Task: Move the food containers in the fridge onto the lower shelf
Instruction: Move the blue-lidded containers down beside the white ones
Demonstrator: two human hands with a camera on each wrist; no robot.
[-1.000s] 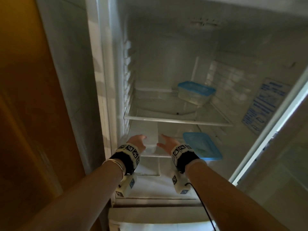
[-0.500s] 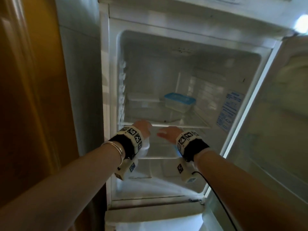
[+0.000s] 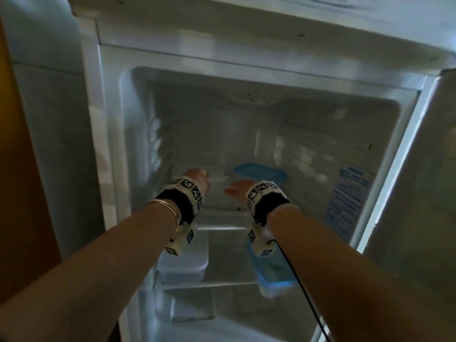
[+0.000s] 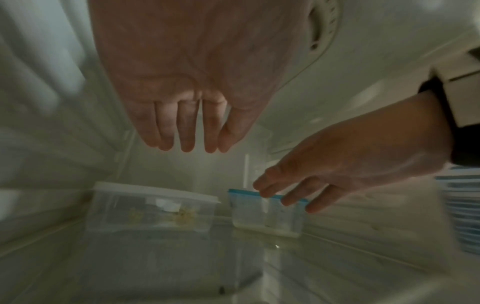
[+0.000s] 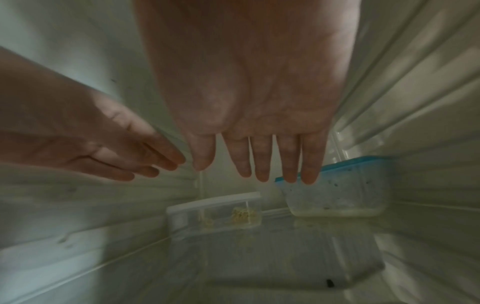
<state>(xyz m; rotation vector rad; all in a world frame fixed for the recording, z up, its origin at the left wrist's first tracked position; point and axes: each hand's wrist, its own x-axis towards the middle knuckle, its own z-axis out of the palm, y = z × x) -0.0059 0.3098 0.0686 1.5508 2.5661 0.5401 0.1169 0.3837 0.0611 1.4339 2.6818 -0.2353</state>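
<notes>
Two clear containers stand at the back of the upper glass shelf [image 4: 182, 257]: a white-lidded one [image 4: 153, 207] on the left with yellowish food inside, and a blue-lidded one [image 4: 267, 214] on the right. My left hand [image 4: 187, 133] hovers above and short of the white-lidded container, fingers straight and empty. My right hand [image 5: 259, 164] reaches toward the blue-lidded container [image 5: 335, 191] with fingers spread, not touching it. In the head view both hands [image 3: 197, 178] [image 3: 237, 188] are inside the fridge at upper-shelf height, beside the blue lid [image 3: 260, 172].
On the lower shelf [image 3: 222, 283] sit a white-lidded container [image 3: 182, 265] on the left and a blue-lidded container [image 3: 274, 275] on the right, partly hidden by my wrists. The fridge door [image 3: 419, 193] stands open on the right. A drawer [image 3: 192, 312] lies below.
Both hands rose from the lower shelf to the upper shelf and reached deeper into the fridge. The head view moved, so the whole fridge opening now shows.
</notes>
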